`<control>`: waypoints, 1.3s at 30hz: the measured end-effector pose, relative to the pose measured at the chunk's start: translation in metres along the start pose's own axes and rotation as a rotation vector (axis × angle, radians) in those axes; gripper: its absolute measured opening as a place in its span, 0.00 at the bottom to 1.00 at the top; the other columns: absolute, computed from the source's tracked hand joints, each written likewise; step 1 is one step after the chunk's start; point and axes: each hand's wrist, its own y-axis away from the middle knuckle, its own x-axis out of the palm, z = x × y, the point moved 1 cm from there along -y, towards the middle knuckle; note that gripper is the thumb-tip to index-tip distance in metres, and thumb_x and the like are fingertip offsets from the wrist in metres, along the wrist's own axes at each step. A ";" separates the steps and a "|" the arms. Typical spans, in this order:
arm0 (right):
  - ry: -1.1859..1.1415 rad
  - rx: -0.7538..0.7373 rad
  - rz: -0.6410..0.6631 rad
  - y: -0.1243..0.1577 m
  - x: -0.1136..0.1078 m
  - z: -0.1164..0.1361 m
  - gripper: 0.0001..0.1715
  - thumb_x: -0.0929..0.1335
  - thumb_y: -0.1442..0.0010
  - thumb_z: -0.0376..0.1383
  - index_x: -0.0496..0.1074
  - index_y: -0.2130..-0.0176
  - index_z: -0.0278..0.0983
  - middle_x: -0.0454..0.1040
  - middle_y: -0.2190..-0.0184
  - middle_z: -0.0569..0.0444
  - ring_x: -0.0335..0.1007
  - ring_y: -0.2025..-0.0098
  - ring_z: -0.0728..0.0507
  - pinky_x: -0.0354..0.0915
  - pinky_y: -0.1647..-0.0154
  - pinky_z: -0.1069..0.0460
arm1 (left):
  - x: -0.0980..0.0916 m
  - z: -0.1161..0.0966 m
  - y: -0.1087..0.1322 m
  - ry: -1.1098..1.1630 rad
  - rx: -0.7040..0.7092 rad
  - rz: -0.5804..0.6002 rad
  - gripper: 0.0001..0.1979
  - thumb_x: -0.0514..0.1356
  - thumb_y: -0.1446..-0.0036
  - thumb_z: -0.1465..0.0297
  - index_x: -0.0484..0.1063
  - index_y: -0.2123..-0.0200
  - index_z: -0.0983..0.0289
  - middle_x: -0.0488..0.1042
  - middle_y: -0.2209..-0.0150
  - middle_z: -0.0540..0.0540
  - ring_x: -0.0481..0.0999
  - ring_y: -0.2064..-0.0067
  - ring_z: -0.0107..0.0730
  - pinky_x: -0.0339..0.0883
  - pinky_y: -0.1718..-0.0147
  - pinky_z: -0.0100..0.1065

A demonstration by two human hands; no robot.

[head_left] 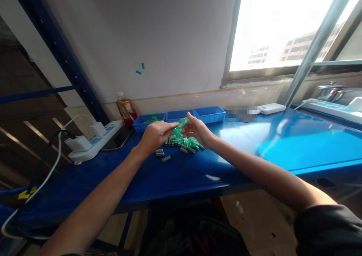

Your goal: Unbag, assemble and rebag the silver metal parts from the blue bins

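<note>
Between my two hands is a translucent green plastic piece (183,122), held just above the table. The fingers of my left hand (157,133) pinch its left end. My right hand (197,129) grips the other side with thumb raised and fingers curled. Below them lies a pile of green plastic pieces and small grey metal cylinders (177,140); my hands hide part of it. Several loose metal cylinders (166,158) rest on the blue tabletop in front of my left hand. The exact kind of the green piece is too small to tell.
Joined blue bins (209,114) stand behind the pile; the left one holds green pieces (152,118). A drink bottle (126,109), a phone (118,138) and a power strip (97,143) with plugs are at left. A white device (272,108) and a second power strip (330,111) sit at right.
</note>
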 end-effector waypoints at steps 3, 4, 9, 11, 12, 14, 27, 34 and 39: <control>0.163 -0.066 -0.074 0.000 -0.001 -0.002 0.26 0.60 0.40 0.52 0.68 0.74 0.34 0.68 0.80 0.53 0.63 0.79 0.48 0.57 0.77 0.54 | 0.003 -0.001 -0.001 0.031 -0.001 0.066 0.16 0.51 0.38 0.68 0.73 0.50 0.60 0.78 0.62 0.55 0.73 0.63 0.35 0.65 0.60 0.34; 0.305 -0.145 -0.104 0.000 -0.001 -0.003 0.23 0.61 0.39 0.49 0.70 0.72 0.34 0.68 0.80 0.54 0.62 0.79 0.49 0.57 0.76 0.54 | 0.004 -0.002 -0.002 0.065 -0.015 0.068 0.16 0.52 0.39 0.68 0.73 0.50 0.60 0.78 0.60 0.56 0.73 0.60 0.36 0.65 0.58 0.36; 0.990 -0.592 -0.220 0.006 0.000 -0.009 0.18 0.62 0.37 0.41 0.76 0.55 0.37 0.77 0.68 0.50 0.70 0.69 0.46 0.59 0.66 0.53 | 0.006 -0.005 -0.005 0.370 -0.287 -0.026 0.18 0.51 0.39 0.61 0.75 0.58 0.65 0.75 0.58 0.58 0.72 0.55 0.40 0.66 0.57 0.38; 1.096 -0.651 -0.227 0.009 0.000 -0.009 0.19 0.62 0.36 0.42 0.75 0.51 0.39 0.78 0.66 0.50 0.71 0.67 0.46 0.59 0.66 0.54 | 0.008 -0.004 -0.006 0.541 -0.447 -0.030 0.24 0.47 0.37 0.56 0.76 0.65 0.66 0.75 0.66 0.58 0.73 0.62 0.38 0.67 0.62 0.37; 1.135 -0.668 -0.217 0.011 0.001 -0.008 0.19 0.61 0.35 0.43 0.75 0.51 0.41 0.78 0.67 0.50 0.71 0.68 0.47 0.58 0.67 0.55 | 0.010 -0.004 -0.006 0.618 -0.513 -0.024 0.26 0.46 0.38 0.54 0.75 0.69 0.67 0.75 0.69 0.57 0.73 0.66 0.36 0.66 0.65 0.36; 1.194 -0.691 -0.169 0.013 0.002 -0.007 0.19 0.61 0.35 0.43 0.74 0.50 0.41 0.77 0.69 0.51 0.70 0.70 0.48 0.57 0.69 0.55 | 0.012 -0.003 -0.006 0.731 -0.599 -0.011 0.25 0.49 0.40 0.52 0.72 0.75 0.67 0.73 0.75 0.55 0.71 0.72 0.32 0.65 0.70 0.33; 0.111 -0.046 -0.059 0.005 0.012 0.000 0.34 0.57 0.38 0.57 0.72 0.68 0.31 0.73 0.75 0.49 0.71 0.73 0.46 0.65 0.69 0.53 | -0.001 -0.018 -0.003 0.122 -0.132 -0.227 0.11 0.55 0.38 0.65 0.75 0.64 0.62 0.75 0.64 0.56 0.73 0.62 0.34 0.65 0.59 0.33; 0.839 -0.559 -0.195 0.009 0.003 -0.002 0.14 0.62 0.39 0.36 0.76 0.66 0.35 0.71 0.76 0.54 0.65 0.73 0.48 0.59 0.68 0.54 | 0.009 -0.014 -0.006 0.414 -0.234 -0.026 0.20 0.53 0.39 0.55 0.75 0.67 0.64 0.74 0.66 0.57 0.72 0.61 0.38 0.64 0.60 0.36; 1.111 -0.723 -0.171 0.009 0.001 -0.009 0.19 0.60 0.36 0.34 0.75 0.52 0.38 0.72 0.70 0.51 0.67 0.68 0.47 0.59 0.66 0.54 | 0.009 -0.001 -0.006 0.990 -0.702 0.034 0.28 0.50 0.42 0.48 0.72 0.75 0.67 0.71 0.75 0.56 0.68 0.74 0.30 0.56 0.80 0.29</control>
